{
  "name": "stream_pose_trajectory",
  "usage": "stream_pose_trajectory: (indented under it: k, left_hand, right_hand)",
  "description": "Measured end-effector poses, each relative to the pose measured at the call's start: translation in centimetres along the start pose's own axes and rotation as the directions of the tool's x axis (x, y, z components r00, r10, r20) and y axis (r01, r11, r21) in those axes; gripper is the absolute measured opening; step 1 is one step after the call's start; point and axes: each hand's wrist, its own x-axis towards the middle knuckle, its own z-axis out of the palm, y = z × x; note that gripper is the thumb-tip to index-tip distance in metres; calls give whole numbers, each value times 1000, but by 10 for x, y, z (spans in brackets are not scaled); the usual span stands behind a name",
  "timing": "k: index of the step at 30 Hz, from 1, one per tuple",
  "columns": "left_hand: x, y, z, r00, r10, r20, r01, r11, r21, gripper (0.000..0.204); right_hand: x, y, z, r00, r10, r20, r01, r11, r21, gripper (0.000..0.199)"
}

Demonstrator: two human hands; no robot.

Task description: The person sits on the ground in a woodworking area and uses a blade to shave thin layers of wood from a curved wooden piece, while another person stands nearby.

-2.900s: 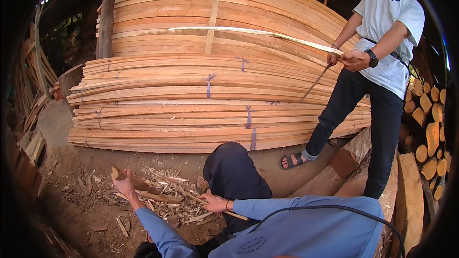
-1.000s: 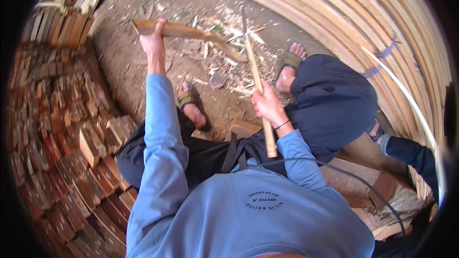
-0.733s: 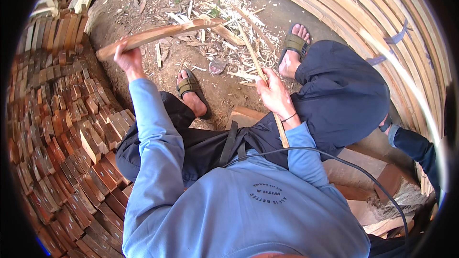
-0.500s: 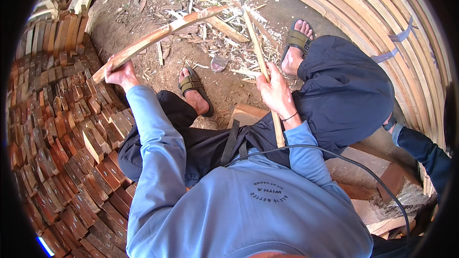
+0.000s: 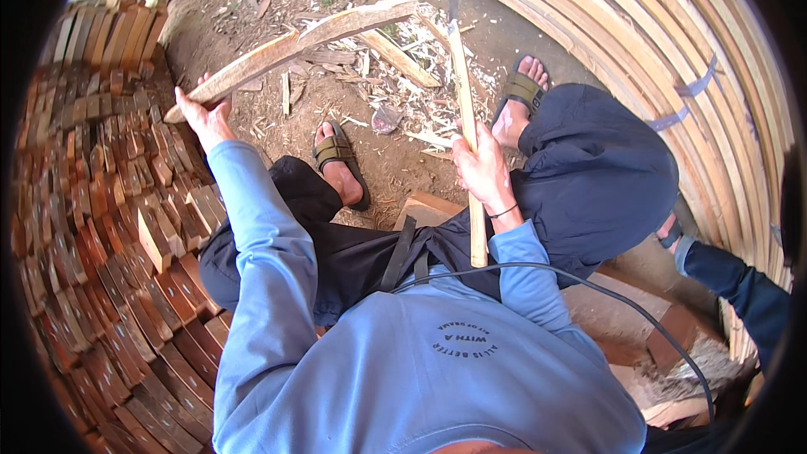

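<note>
My left hand (image 5: 210,123) is closed around the near end of a long, rough wooden strip (image 5: 290,48). The strip slants up and away to the right, and its far end is over the wood chips (image 5: 424,55). In my right hand (image 5: 485,171) is a long-handled blade tool (image 5: 465,88), its pale wooden shaft passing through my closed fingers. A narrow dark grey metal piece, apparently a blade, sticks out from the shaft's far end, close beside the strip's tip but apparently apart from it. The shaft's near end points back toward my waist.
Stacked cut wooden blocks (image 5: 126,261) rise along the left. Long curved-looking boards (image 5: 622,34), tied with a strap (image 5: 698,80), line the right. Off-cuts (image 5: 399,59) lie between my sandalled feet. A black cable (image 5: 588,274) crosses my front. Another person's sleeve (image 5: 731,267) shows at far right.
The wooden strip has shifted slightly up and right at its far end and turned in my left hand. My right hand has moved the tool a little away from me.
</note>
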Motion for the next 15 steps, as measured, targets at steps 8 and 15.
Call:
stream_pose_trajectory:
  k: [8,15]
  left_hand:
    - [18,30,24,999,18,42,-20,998,59,72]
    - [26,51,52,988,141,56,-145,988,60,71]
  right_hand:
    - [-5,-18,0,996,34,81,-50,977,206,27]
    - [-11,-31,0,985,68,159,-130,899,418,30]
